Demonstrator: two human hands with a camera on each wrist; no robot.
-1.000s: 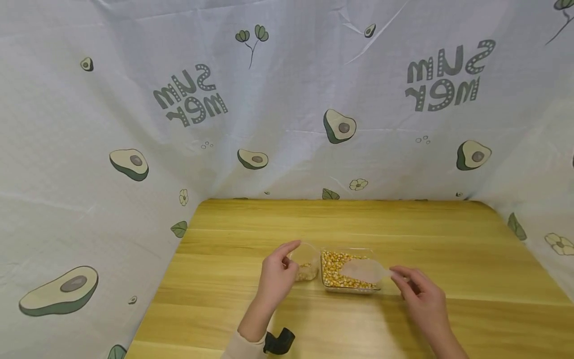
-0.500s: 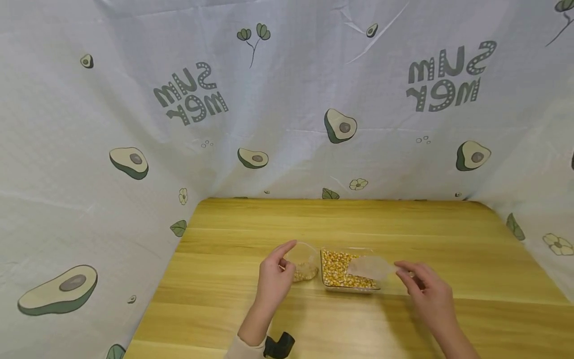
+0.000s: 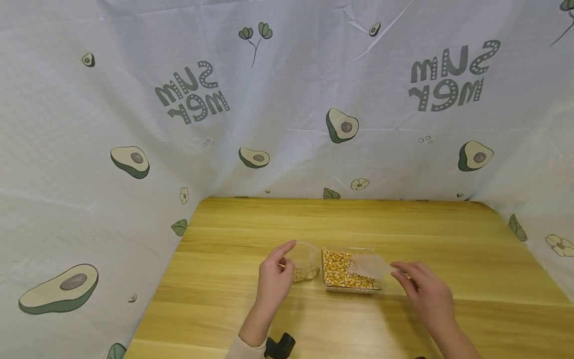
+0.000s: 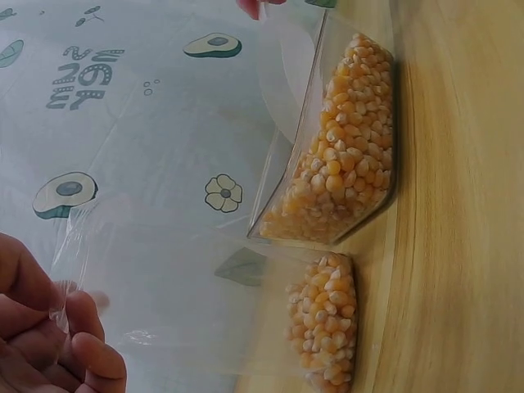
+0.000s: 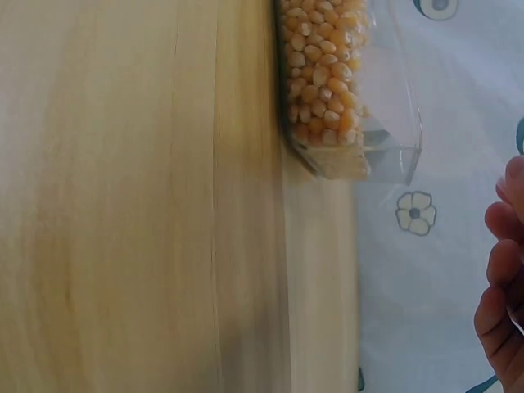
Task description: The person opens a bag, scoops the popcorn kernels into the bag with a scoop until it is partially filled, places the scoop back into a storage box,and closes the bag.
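Note:
A small clear cup [image 3: 306,261] with some corn kernels in its bottom stands on the wooden table [image 3: 358,219]. My left hand [image 3: 287,259] grips its left side, thumb and index finger curled round it. Right beside it is a clear rectangular tub [image 3: 347,271] filled with corn kernels. My right hand [image 3: 399,271] pinches the handle of a clear plastic scoop [image 3: 369,266], whose bowl lies over the tub's right half. In the left wrist view the cup [image 4: 323,327], the tub [image 4: 344,147] and the scoop [image 4: 282,74] show close up. The right wrist view shows the tub's end [image 5: 336,90].
A white cloth printed with avocados [image 3: 343,125] walls in the table at the back and on both sides. A black wrist strap [image 3: 279,345] shows at the bottom edge. Bare wood lies behind the containers and to their left and right.
My right hand and the scoop have shifted slightly to the right over the tub. The left hand has kept its hold on the cup.

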